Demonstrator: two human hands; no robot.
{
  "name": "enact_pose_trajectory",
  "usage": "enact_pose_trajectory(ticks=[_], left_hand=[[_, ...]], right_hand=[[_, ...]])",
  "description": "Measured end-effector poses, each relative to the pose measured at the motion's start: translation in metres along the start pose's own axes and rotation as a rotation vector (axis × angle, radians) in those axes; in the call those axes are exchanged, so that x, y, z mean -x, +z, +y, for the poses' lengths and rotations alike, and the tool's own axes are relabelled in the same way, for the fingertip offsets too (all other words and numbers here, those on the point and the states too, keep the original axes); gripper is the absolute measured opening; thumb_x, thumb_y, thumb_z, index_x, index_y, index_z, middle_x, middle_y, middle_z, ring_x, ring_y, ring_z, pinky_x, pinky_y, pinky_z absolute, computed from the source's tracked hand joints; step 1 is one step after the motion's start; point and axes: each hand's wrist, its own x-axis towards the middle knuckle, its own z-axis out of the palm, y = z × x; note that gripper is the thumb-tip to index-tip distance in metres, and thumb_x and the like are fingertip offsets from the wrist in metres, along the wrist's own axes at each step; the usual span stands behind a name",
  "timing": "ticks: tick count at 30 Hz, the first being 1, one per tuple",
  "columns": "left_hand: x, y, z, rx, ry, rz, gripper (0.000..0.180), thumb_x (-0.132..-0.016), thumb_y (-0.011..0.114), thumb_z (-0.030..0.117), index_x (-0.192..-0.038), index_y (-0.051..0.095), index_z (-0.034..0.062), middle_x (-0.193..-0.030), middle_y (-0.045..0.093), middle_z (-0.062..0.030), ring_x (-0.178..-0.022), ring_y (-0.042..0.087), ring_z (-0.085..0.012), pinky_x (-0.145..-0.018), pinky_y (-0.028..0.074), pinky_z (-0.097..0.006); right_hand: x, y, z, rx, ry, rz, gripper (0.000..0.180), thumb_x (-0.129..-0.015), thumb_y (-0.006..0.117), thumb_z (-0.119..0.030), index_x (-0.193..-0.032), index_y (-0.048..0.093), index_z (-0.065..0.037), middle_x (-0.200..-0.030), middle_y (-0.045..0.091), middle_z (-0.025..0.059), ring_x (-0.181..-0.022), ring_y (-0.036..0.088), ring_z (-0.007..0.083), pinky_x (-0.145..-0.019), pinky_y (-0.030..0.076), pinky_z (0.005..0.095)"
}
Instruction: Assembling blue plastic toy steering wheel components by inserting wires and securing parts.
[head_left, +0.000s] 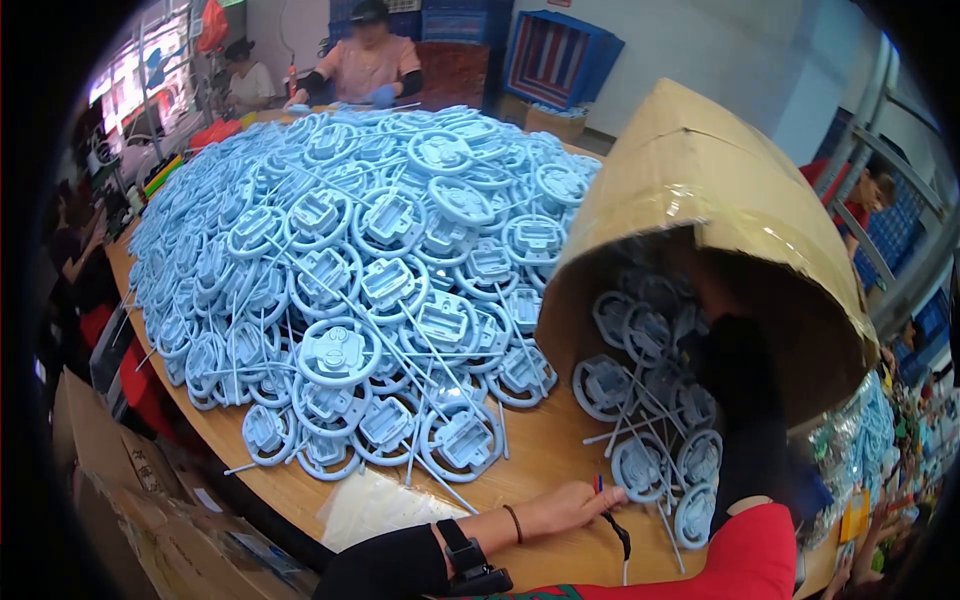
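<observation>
My left hand (572, 507) is closed near the table's front edge around a slim dark tool (626, 545), which has a bit of red and blue at its upper end. Its exact kind is not clear. Its fingertips are beside a light-blue plastic toy steering wheel (640, 466). My right arm, in a black sleeve (745, 400), reaches into a cardboard box (700, 190) tipped on its side. Deep in the box's shadow, my right hand (705, 285) shows only dimly and its fingers are hidden. More toy wheels (604, 387) and thin blue rods lie at the box's mouth.
A large heap of light-blue toy wheels (388, 284) covers much of the wooden table (540, 455). A pale flat sheet (385, 508) lies at the front edge. Cardboard boxes (150, 500) stand lower left. Across the table a person (370, 60) works; a metal frame (890, 190) rises at right.
</observation>
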Motion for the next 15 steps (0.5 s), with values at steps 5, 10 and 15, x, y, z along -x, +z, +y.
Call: enact_pose_trajectory(ticks=[5, 10, 15], left_hand=[[0.000, 0.000, -0.002, -0.031, -0.020, -0.010, 0.052, -0.097, 0.028, 0.045, -0.116, 0.055, 0.0055, -0.102, 0.063, -0.0125, -0.089, 0.058, -0.0256, -0.083, 0.044, -0.032], [0.002, 0.003, -0.005, 0.026, 0.061, 0.047, 0.063, -0.093, 0.028, 0.055, -0.072, 0.047, -0.0016, -0.068, 0.051, -0.0241, -0.068, 0.049, -0.0409, -0.068, 0.041, -0.043], [0.003, 0.001, 0.001, 0.014, 0.060, 0.049, 0.063, -0.094, 0.029, 0.054, -0.084, 0.057, -0.0010, -0.075, 0.057, -0.0214, -0.073, 0.053, -0.0375, -0.071, 0.043, -0.040]], right_hand=[[-0.040, 0.090, -0.013, -0.178, -0.109, -0.106, 0.048, -0.080, 0.061, -0.037, -0.120, 0.055, -0.009, -0.115, 0.057, 0.0162, -0.108, 0.053, 0.0299, -0.092, 0.041, 0.0377], [-0.020, 0.153, -0.012, -0.330, -0.128, -0.221, 0.048, -0.081, 0.060, -0.036, -0.120, 0.055, -0.010, -0.118, 0.056, 0.0167, -0.110, 0.052, 0.0305, -0.093, 0.040, 0.0381], [0.029, 0.127, 0.034, -0.348, -0.073, -0.290, 0.047, -0.081, 0.059, -0.035, -0.121, 0.054, -0.010, -0.120, 0.054, 0.0172, -0.112, 0.050, 0.0312, -0.095, 0.039, 0.0386]])
